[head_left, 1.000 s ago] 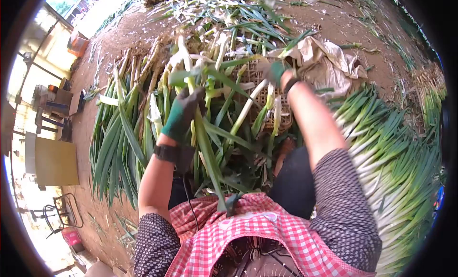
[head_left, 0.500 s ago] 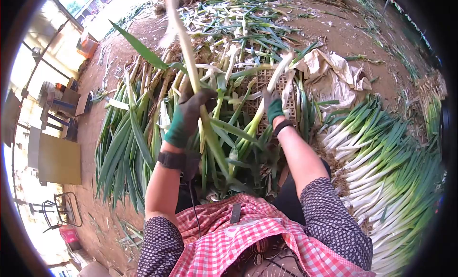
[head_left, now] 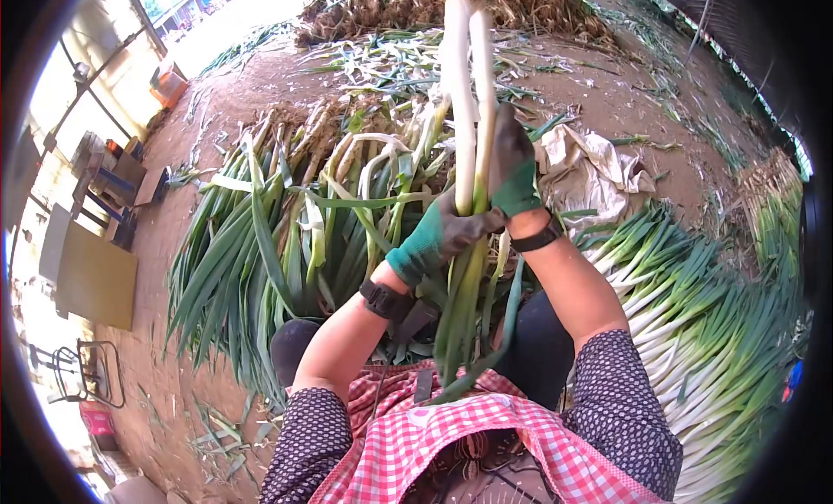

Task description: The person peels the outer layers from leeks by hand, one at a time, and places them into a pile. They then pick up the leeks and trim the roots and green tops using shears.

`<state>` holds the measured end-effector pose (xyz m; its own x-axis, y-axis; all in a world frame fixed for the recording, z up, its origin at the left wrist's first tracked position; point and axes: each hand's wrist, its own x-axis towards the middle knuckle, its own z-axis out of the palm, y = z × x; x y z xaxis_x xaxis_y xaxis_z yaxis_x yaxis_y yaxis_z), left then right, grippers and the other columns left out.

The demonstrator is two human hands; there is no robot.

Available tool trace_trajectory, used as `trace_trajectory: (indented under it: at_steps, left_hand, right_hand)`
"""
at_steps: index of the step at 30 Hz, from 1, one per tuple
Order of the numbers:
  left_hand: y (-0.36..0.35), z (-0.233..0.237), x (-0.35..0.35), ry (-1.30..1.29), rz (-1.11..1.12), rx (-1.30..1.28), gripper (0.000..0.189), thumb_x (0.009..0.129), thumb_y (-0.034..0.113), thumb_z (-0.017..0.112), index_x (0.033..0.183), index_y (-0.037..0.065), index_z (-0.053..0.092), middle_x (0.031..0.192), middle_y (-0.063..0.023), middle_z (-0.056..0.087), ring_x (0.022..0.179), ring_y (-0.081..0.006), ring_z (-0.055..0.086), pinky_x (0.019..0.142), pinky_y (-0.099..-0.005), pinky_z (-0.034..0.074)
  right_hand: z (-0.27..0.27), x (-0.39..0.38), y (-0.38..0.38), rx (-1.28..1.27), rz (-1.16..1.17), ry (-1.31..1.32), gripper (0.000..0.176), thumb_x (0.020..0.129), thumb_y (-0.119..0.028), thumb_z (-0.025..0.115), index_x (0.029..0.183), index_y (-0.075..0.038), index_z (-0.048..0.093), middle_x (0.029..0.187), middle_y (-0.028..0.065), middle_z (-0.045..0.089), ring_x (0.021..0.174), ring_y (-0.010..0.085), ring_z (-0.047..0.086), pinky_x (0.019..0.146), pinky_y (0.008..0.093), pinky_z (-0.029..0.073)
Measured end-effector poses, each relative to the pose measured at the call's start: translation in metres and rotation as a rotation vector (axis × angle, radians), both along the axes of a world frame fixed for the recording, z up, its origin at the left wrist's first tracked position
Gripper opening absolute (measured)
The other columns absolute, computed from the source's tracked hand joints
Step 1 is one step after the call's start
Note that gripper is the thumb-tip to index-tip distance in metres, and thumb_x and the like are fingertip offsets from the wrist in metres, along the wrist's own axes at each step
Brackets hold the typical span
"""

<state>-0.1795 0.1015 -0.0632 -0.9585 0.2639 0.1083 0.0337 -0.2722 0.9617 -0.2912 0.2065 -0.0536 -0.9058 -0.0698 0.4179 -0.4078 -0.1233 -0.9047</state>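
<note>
Two long green onions (head_left: pixel 463 114) stand side by side in front of me, white shafts and roots up, green leaves hanging toward my lap. My left hand (head_left: pixel 451 225), in a grey and green glove, is wrapped round both where white turns to green. Just above it, my right hand (head_left: pixel 514 161), gloved alike, is closed against the right-hand shaft; its fingertips are partly hidden. Left of the hands lies a heap of untrimmed green onions (head_left: pixel 234 235) with brown roots and drooping leaves. A long row of clean white-stalked green onions (head_left: pixel 685 330) lies to my right.
A crumpled pale cloth sack (head_left: pixel 590 170) lies beyond my right hand. Stripped leaves (head_left: pixel 390 66) litter the dirt floor ahead, with a brown root pile (head_left: pixel 373 18) behind. A tan panel (head_left: pixel 94 270) and a metal-framed chair (head_left: pixel 91 374) stand at the left.
My hands have come together in the middle from holding separate stalks apart. My left hand moved right and down, and two onions now stand together. The view has tilted slightly up.
</note>
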Motion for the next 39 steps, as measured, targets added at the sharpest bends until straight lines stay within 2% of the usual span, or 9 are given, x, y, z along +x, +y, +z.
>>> trace_trajectory:
  at_steps: [10,13,15,20,23,28,31,35,39]
  left_hand:
    - [-0.015,-0.038,0.028,0.033,-0.241,-0.396,0.027,0.088,0.015,0.07,0.111,0.007,0.059,0.091,0.0023,0.061,0.083,-0.009,0.055,0.077,-0.0293,0.048]
    - [-0.018,-0.048,0.03,0.083,0.065,-0.618,0.029,0.089,0.018,0.068,0.113,0.006,0.058,0.09,-0.0056,0.064,0.081,-0.0142,0.061,0.075,-0.0331,0.05]
    - [-0.021,-0.054,0.024,0.171,0.279,-0.746,0.033,0.09,0.023,0.064,0.116,0.006,0.054,0.087,-0.0201,0.066,0.078,-0.0361,0.067,0.068,-0.0445,0.051]
    - [-0.018,-0.056,0.009,0.136,0.59,-1.091,0.032,0.085,0.019,0.064,0.107,0.003,0.049,0.089,-0.0225,0.065,0.078,-0.0408,0.065,0.066,-0.0528,0.05]
    - [-0.01,-0.072,0.003,0.204,0.692,-1.228,0.031,0.083,0.017,0.064,0.105,0.003,0.047,0.091,-0.0214,0.064,0.078,-0.0408,0.065,0.066,-0.0525,0.051]
    - [-0.017,-0.098,0.002,0.158,0.679,-1.339,0.027,0.086,0.02,0.06,0.104,0.003,0.048,0.091,-0.0199,0.064,0.078,-0.039,0.066,0.064,-0.0516,0.051]
    - [-0.021,-0.099,0.007,0.12,0.652,-1.355,0.027,0.087,0.022,0.059,0.103,0.003,0.048,0.088,-0.0211,0.063,0.076,-0.0406,0.065,0.064,-0.0523,0.05]
    - [-0.022,-0.097,0.016,0.137,0.578,-1.346,0.026,0.088,0.022,0.059,0.103,0.003,0.049,0.086,-0.0204,0.063,0.073,-0.0408,0.065,0.063,-0.0524,0.051]
    - [-0.021,-0.101,0.026,0.258,0.495,-1.332,0.026,0.087,0.021,0.06,0.103,0.004,0.049,0.083,-0.0209,0.064,0.072,-0.0418,0.065,0.061,-0.053,0.05]
  right_hand:
    - [0.043,-0.11,0.095,-0.858,1.113,-0.342,0.062,0.099,-0.044,0.046,0.138,0.004,0.043,0.129,0.0237,0.056,0.124,0.0286,0.054,0.105,0.038,0.046]
    - [0.035,-0.128,0.116,-0.473,0.584,-0.062,0.061,0.098,-0.046,0.047,0.138,0.001,0.046,0.134,0.0236,0.053,0.122,0.029,0.054,0.107,0.0384,0.045]
    - [0.058,-0.064,0.09,-0.295,0.098,-0.307,0.072,0.096,-0.065,0.038,0.126,-0.001,0.05,0.101,0.0134,0.067,0.089,0.0218,0.067,0.077,0.0335,0.057]
    - [0.032,0.034,0.059,0.218,0.227,0.007,0.07,0.097,-0.063,0.038,0.127,-0.001,0.05,0.112,0.0077,0.063,0.098,0.0202,0.064,0.073,0.0347,0.055]
    - [0.047,0.06,0.039,1.329,-0.218,0.206,0.075,0.086,-0.067,0.057,0.111,0.004,0.057,0.073,0.0147,0.067,0.064,0.0249,0.066,0.062,0.0383,0.053]
    - [0.029,0.028,0.053,0.504,0.211,-0.252,0.036,0.092,-0.038,0.06,0.081,-0.005,0.065,0.059,0.008,0.065,0.048,0.0168,0.061,0.051,0.027,0.048]
    - [0.043,0.0,0.072,0.32,0.174,-0.04,0.03,0.093,-0.034,0.063,0.097,-0.004,0.067,0.086,0.0068,0.072,0.077,0.016,0.067,0.071,0.0321,0.054]
    - [0.054,0.005,0.085,1.338,-0.147,1.149,0.043,0.083,-0.036,0.07,0.117,-0.011,0.064,0.112,0.0036,0.066,0.109,0.0213,0.058,0.093,0.0429,0.045]
    - [0.058,-0.003,0.102,1.614,0.183,0.959,0.035,0.076,-0.033,0.072,0.107,-0.018,0.068,0.096,0.0037,0.063,0.1,0.026,0.057,0.089,0.0436,0.044]
